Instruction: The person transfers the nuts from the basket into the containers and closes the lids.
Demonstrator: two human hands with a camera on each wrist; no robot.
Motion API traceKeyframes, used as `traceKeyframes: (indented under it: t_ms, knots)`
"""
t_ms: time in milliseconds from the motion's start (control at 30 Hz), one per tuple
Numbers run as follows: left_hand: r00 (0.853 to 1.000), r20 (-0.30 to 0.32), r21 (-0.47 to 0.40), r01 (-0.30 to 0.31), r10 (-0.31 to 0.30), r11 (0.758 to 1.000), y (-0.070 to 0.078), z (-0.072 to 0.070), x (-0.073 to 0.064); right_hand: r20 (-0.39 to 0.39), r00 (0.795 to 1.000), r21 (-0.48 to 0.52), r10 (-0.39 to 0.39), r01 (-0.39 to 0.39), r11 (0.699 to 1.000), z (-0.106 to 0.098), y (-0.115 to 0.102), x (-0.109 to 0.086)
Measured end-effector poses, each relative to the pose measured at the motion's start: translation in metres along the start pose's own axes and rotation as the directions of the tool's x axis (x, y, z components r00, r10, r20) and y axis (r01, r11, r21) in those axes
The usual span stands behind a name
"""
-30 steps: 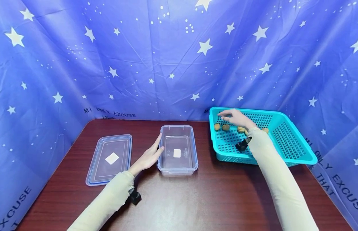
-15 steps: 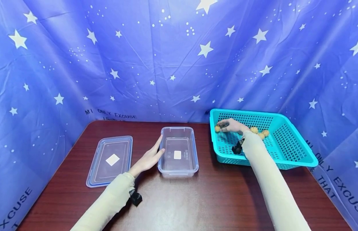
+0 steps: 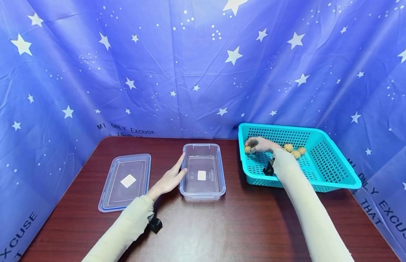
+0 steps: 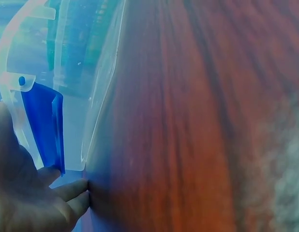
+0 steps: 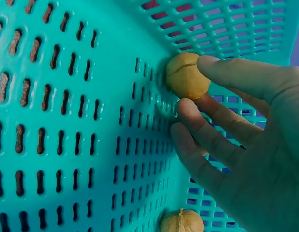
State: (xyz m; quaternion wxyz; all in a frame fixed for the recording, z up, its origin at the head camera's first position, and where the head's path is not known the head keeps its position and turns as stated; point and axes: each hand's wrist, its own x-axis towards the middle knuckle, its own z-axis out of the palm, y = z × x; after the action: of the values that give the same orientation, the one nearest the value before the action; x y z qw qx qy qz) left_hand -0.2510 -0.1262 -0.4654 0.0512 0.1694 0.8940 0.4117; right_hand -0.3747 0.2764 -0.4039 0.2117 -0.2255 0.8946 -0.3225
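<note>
In the head view my right hand point(image 3: 262, 144) is down inside the turquoise basket point(image 3: 337, 156), at its left end. In the right wrist view its thumb and fingers pinch a tan walnut point(image 5: 187, 76) with a dark seam, close to the basket wall. Another walnut point(image 5: 182, 221) lies below the hand there. Several walnuts point(image 3: 296, 154) are grouped by the right wrist. My left hand point(image 3: 169, 179), fingers extended, rests against the left side of a clear plastic container point(image 3: 203, 189). In the left wrist view its fingertips touch the container wall near a blue clip point(image 4: 45, 130).
A clear lid point(image 3: 116, 196) with a blue seal and a white label lies flat on the brown table point(image 3: 203, 233), left of the container. A blue star-printed curtain point(image 3: 189, 65) hangs behind and at both sides. Each wrist wears a black camera.
My right hand has lowered into the basket and moved slightly left, and now pinches a walnut, which has shifted a little toward the front. The left hand stays at the container.
</note>
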Motion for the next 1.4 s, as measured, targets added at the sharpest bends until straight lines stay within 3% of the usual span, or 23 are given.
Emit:
traceKeyframes:
  t_ms: [200, 533, 733, 933, 1400]
  knots:
    - [1.000, -0.011, 0.011, -0.007, 0.007, 1.000, 0.002, -0.001, 0.001, 0.058, 0.998, 0.058, 0.020, -0.023, 0.998, -0.001, 0.000, -0.001]
    - [1.000, 0.001, 0.022, 0.016, -0.016, 1.000, -0.003, -0.003, -0.004, -0.048, 0.999, 0.195, -0.003, 0.012, 0.981, -0.008, -0.012, -0.010]
    - [1.000, -0.001, 0.034, 0.020, -0.020, 0.999, -0.002, -0.004, -0.003, -0.159, 0.987, 0.123, -0.026, 0.046, 0.991, -0.016, -0.031, -0.023]
    - [1.000, 0.015, 0.022, 0.005, -0.005, 1.000, 0.001, 0.001, 0.001, -0.194, 0.981, 0.095, -0.032, 0.051, 0.994, -0.022, -0.037, -0.035]
    - [1.000, 0.023, 0.021, -0.001, 0.001, 1.000, 0.005, -0.002, -0.002, -0.264, 0.962, 0.170, -0.075, 0.123, 0.978, -0.015, -0.055, -0.049]
